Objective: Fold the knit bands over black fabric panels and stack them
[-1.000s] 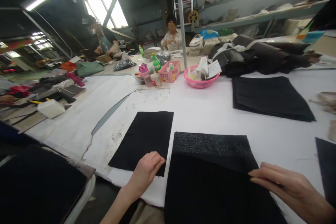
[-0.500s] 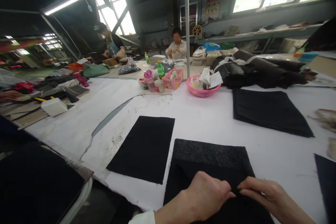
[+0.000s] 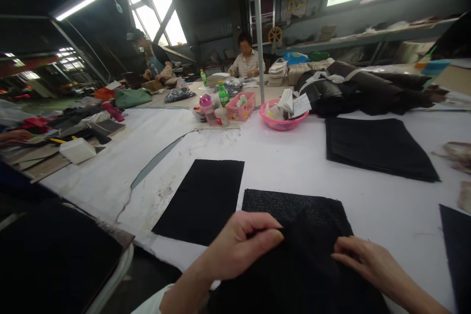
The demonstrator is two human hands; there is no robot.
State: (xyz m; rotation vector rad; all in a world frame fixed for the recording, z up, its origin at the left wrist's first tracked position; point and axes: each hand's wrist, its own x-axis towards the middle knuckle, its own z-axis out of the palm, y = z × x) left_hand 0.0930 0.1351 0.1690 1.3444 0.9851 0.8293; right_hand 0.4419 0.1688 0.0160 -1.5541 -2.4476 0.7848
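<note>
A black fabric sheet [image 3: 294, 274] is pinched at its left part between the thumb and fingers of my left hand [image 3: 241, 243]. My right hand [image 3: 366, 255] pinches the same sheet near its right side. Its upper part is raised between the hands, over another black piece [image 3: 270, 201] with a rough, speckled surface at its far end. The near edge runs out of the picture. To the left, a flat black rectangular sheet [image 3: 206, 201] lies on the white-covered table [image 3: 287, 164], partly behind my left hand.
A stack of black sheets [image 3: 379, 149] lies at the right, before dark rolled material [image 3: 368, 88]. A pink basin [image 3: 283, 123], a pink box [image 3: 241, 108] and bottles stand by a metal pole [image 3: 258, 34]. Two people sit beyond; another person's hand [image 3: 16, 137] shows far left.
My left hand has moved left and up, away from my right hand, lifting the black fabric between them. The right hand has shifted slightly upward. The view has tilted a little.
</note>
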